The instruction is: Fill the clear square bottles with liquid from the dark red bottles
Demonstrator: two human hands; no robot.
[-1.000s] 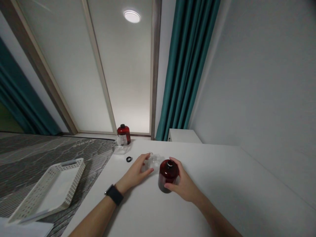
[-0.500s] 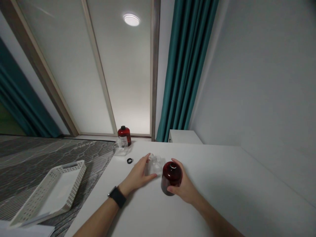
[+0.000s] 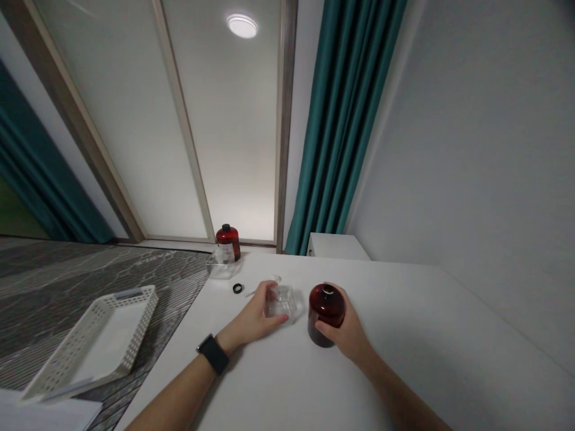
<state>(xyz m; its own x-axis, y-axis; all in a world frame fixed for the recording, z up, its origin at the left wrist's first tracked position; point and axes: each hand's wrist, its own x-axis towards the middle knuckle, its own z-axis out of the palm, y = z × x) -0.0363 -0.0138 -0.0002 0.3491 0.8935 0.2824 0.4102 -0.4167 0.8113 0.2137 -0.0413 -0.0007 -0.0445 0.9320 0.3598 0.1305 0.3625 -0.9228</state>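
As right hand (image 3: 353, 336) shifts bottle (image 3: 326, 304) | gap from clear container (image 3: 284, 302) widens

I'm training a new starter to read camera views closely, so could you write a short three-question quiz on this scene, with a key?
1. Which thing does the right hand hold?
a) the white basket
b) a dark red bottle
c) the black ring

2. True or false: the left hand, whose thumb and fingers are around a clear container, is the one with a watch on its wrist.

3. Fill the gap: the far bottle, at the table's back edge, has a ____ cap.

Key: 1 b; 2 true; 3 black.
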